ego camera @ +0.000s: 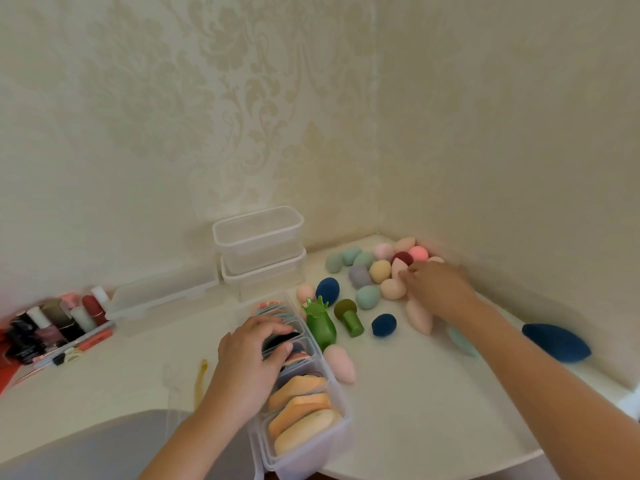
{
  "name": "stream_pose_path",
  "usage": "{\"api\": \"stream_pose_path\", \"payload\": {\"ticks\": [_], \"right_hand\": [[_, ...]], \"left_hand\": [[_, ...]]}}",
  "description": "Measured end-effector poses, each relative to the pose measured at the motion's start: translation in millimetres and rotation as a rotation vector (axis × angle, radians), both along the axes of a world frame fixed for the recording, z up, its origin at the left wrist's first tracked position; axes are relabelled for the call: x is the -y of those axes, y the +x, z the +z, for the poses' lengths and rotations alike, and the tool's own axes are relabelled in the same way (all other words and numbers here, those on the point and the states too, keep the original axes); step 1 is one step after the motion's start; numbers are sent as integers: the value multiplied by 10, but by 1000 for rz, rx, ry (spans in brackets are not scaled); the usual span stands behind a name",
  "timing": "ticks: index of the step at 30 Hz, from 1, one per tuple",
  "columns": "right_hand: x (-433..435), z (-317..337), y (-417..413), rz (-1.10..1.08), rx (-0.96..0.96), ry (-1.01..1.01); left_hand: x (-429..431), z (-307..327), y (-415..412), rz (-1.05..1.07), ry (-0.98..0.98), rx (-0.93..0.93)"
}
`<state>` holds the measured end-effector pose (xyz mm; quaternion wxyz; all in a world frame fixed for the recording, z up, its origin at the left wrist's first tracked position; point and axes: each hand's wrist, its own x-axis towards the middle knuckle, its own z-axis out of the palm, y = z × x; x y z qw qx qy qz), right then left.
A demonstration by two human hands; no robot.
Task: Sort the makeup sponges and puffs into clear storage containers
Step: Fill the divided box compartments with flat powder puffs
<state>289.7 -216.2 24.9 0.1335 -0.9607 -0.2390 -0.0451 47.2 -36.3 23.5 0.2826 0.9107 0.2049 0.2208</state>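
Observation:
A long clear divided container (pixel 341 429) lies near the table's front, filled with flat orange puffs (pixel 304 407) and darker puffs further back. My left hand (pixel 254 351) rests on its middle section, fingers curled over a black puff (pixel 278 338). A cluster of egg-shaped sponges (pixel 367 271) in teal, pink, yellow, lilac and maroon lies in the back corner. My right hand (pixel 438 289) reaches into that cluster, fingers closing on a peach sponge (pixel 398 270); the grip is blurred. Two empty clear containers (pixel 258 237) are stacked behind.
A green holder (pixel 320 323) and an olive mushroom-shaped sponge (pixel 348 317) stand beside the divided container. Navy sponges (pixel 327 289), (pixel 383 323) and a big navy one (pixel 556 342) lie around. A clear lid (pixel 162 299) and nail polish bottles (pixel 59 323) sit left. Walls meet behind.

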Motion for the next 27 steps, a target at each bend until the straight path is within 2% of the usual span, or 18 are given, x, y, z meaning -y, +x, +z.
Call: {"api": "stream_pose_path", "payload": {"ticks": [3, 5, 9, 12, 17, 22, 27], "right_hand": [[3, 196, 209, 40, 64, 214], [-83, 294, 382, 79, -4, 251], [-310, 310, 714, 149, -205, 100], [-335, 236, 845, 170, -271, 4], [-211, 168, 884, 170, -193, -48], [-319, 80, 882, 203, 12, -165], [-472, 66, 825, 89, -44, -187]], "left_hand": [[-24, 11, 18, -8, 0, -14], [-47, 20, 35, -14, -16, -21], [-93, 44, 60, -33, -26, -25], [-126, 43, 53, -36, -21, -22], [-139, -11, 48, -24, -40, 22], [-152, -44, 48, 1, -56, 10], [-132, -24, 50, -3, -57, 18]]}}
